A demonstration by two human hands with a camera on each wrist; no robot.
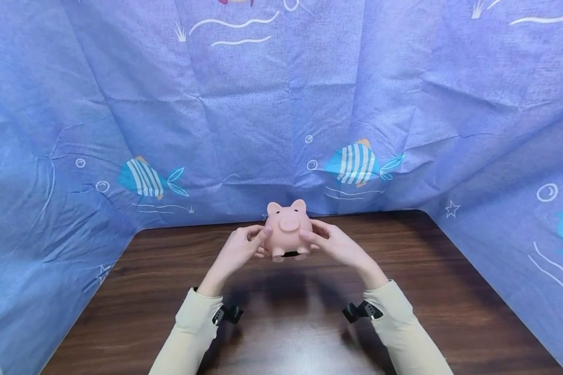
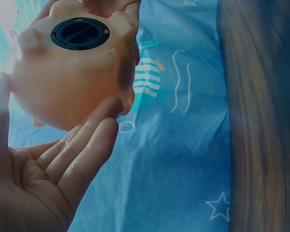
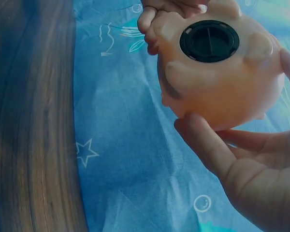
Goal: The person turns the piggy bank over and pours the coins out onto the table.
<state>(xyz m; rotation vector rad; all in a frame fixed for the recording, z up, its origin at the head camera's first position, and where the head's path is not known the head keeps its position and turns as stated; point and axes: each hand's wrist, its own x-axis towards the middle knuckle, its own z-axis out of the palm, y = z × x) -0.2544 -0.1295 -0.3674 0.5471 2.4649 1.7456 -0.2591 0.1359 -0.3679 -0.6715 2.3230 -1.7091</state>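
A pink piggy bank point(image 1: 286, 237) is held up above the table, its snout and eyes facing the head camera. My left hand point(image 1: 244, 245) grips one side of it, thumb in front and fingers behind. From the other side my right hand point(image 1: 340, 244) grips it the same way. Both wrist views look up at the underside of the piggy bank point(image 2: 72, 82), where a round black plug point(image 3: 209, 41) sits between its stubby feet. The fingertips of each hand press against its round body.
The dark brown wooden table point(image 1: 169, 265) lies beneath the hands. Behind it and at both sides hangs a blue curtain point(image 1: 244, 130) printed with striped fish, bubbles and stars. A black wrist strap point(image 1: 227, 314) shows by the left sleeve.
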